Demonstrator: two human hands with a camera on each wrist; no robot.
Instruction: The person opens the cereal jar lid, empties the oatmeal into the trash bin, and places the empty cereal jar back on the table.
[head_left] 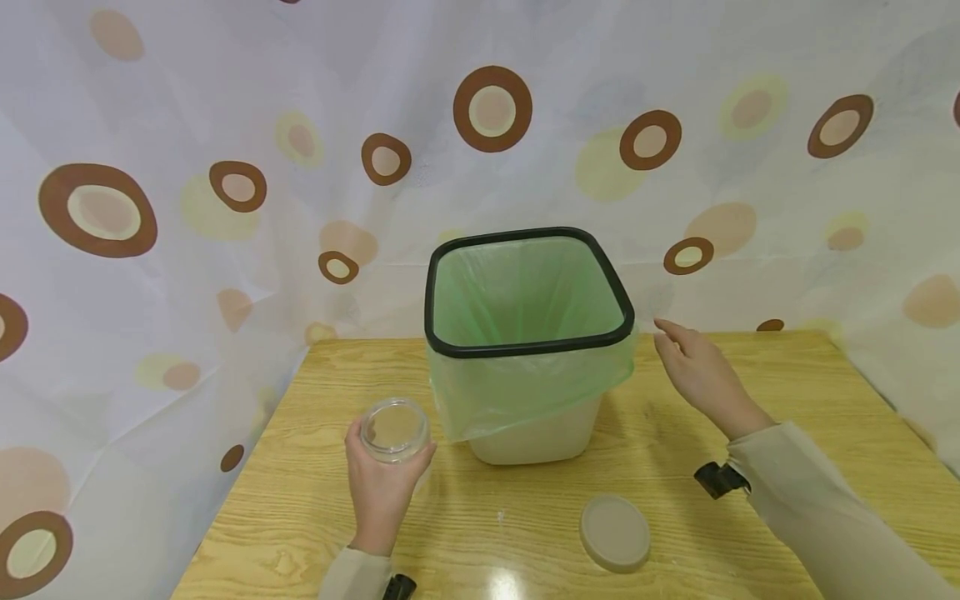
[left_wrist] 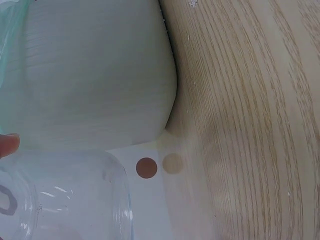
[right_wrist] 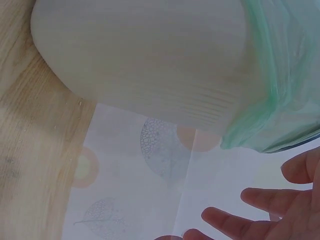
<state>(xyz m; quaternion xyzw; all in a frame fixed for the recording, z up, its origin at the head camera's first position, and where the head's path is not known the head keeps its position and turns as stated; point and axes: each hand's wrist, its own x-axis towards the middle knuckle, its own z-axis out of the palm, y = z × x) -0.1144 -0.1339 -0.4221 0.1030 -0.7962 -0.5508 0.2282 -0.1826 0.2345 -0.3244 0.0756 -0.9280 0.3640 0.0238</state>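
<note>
My left hand [head_left: 382, 492] grips a clear jar [head_left: 395, 429] with no lid on it, to the left of the trash can. In the left wrist view the jar [left_wrist: 75, 195] shows as see-through, with a fingertip [left_wrist: 9, 145] by its neck. A white trash can [head_left: 536, 437] stands mid-table, lined with a green bag [head_left: 525, 392] under a black rim ring [head_left: 525, 346]. Beside its right side my right hand [head_left: 701, 375] is raised with fingers extended, holding nothing. Those spread fingers [right_wrist: 230, 220] appear near the bag's edge in the right wrist view.
A round beige lid [head_left: 615, 533] lies on the wooden table [head_left: 300, 500] in front of the trash can, toward the right. Behind the table hangs a white sheet [head_left: 300, 108] with brown and yellow circles, also along the left side.
</note>
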